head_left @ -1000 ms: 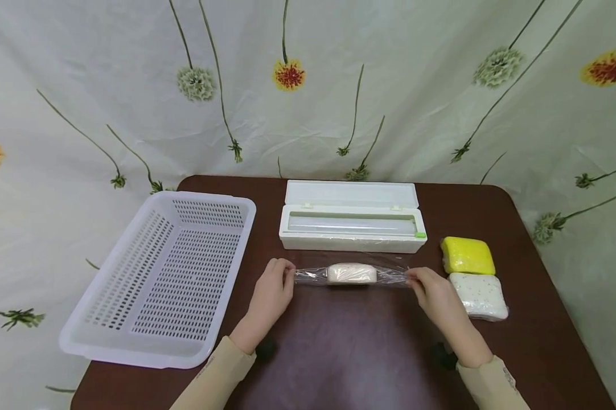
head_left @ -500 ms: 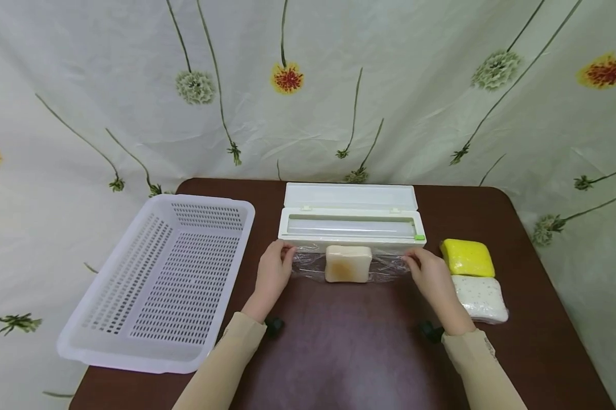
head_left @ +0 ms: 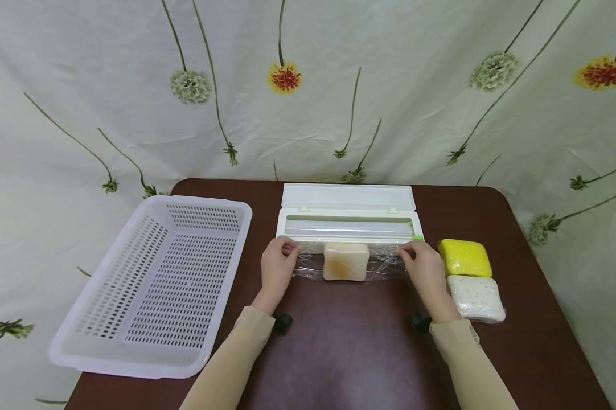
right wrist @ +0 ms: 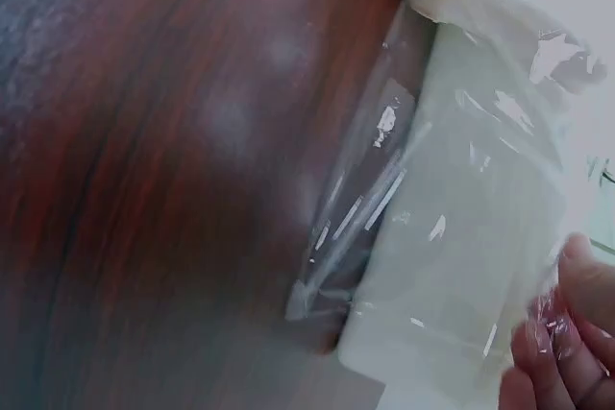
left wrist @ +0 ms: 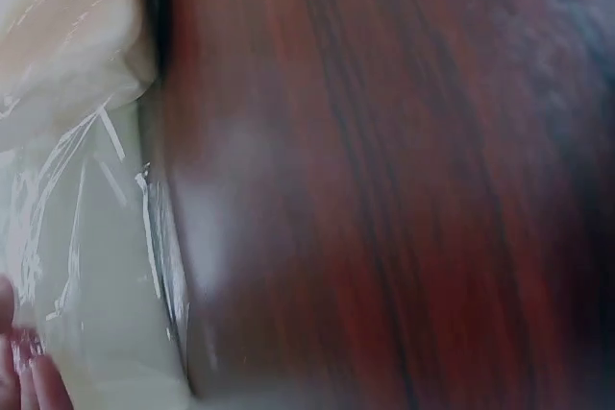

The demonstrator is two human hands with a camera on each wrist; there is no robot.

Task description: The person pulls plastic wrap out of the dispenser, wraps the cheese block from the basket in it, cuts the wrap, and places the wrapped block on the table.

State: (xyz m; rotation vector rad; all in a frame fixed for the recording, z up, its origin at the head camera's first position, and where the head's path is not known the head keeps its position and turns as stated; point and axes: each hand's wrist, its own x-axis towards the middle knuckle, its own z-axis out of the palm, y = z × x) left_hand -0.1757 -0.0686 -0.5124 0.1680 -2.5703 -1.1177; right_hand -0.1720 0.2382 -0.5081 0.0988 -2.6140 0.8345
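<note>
A pale bread slice (head_left: 345, 262) with a browned patch stands tilted up in a strip of clear cling film (head_left: 309, 265), in front of the white cling film dispenser (head_left: 348, 233). My left hand (head_left: 277, 269) pinches the film's left end between thumb and fingers. At the right end my right hand (head_left: 423, 272) pinches the film the same way. In the left wrist view, part of the bread (left wrist: 67, 26) shows above the stretched film (left wrist: 82, 218). The right wrist view has creased film (right wrist: 384, 189) running to my right fingertips (right wrist: 577, 252).
The dispenser's lid (head_left: 348, 196) is raised, with a film roll inside. At left stands a white perforated plastic basket (head_left: 236, 267). On the right lie a film-wrapped yellow block (head_left: 464, 258) and a film-wrapped white speckled block (head_left: 475, 298) on the dark table (head_left: 349, 353).
The bread has turned from edge-on to showing its browned face. Both hands have moved away from me with the film, toward the dispenser, and slightly closer together.
</note>
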